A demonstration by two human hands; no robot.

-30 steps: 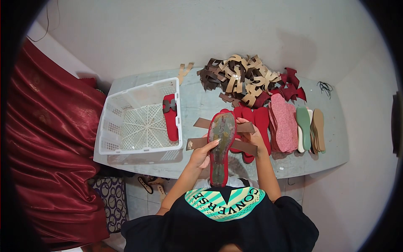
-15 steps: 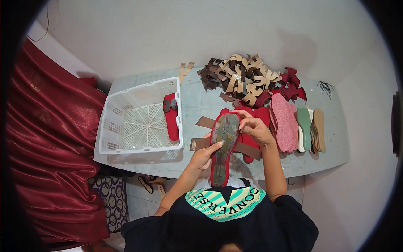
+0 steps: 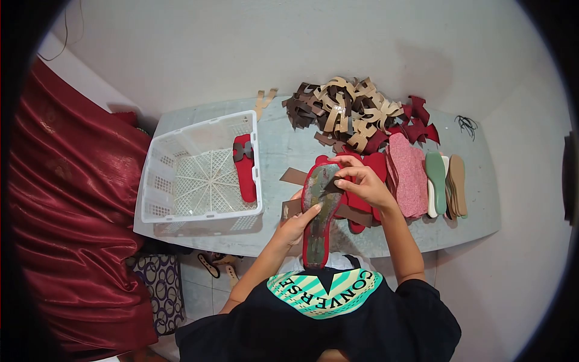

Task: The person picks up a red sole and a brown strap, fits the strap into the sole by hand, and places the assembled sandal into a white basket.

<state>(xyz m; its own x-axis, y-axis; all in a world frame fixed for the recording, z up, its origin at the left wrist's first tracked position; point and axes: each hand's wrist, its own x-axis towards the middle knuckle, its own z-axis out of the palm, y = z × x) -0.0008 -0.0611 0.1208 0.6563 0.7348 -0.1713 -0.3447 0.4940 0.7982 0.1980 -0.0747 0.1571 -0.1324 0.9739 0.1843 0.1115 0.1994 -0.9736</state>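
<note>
My left hand (image 3: 294, 224) is closed around a shoe insole (image 3: 318, 234) with a red edge, its thumb lying on the greyish, glue-smeared underside. The insole is held upright in front of my chest, its narrow end towards me. A dark brown strap end (image 3: 329, 186) is bent over the insole's right edge onto the underside. My right hand (image 3: 363, 186) pinches this strap with thumb and fingers near the insole's wide end. Other brown strap ends (image 3: 294, 176) stick out to the left, and one brown strap piece (image 3: 354, 215) shows on the right.
A white plastic basket (image 3: 199, 216) at left holds a red insole with a dark strap (image 3: 245, 172). Behind my hands lies a heap of brown and beige straps (image 3: 344, 108). Pink insoles (image 3: 407, 175) and green and tan insoles (image 3: 435, 175) lie right on the table (image 3: 271, 136).
My right hand has moved slightly inward over the insole, folding a strap end onto its underside. My left hand keeps its hold; the left strap end has shifted a little.
</note>
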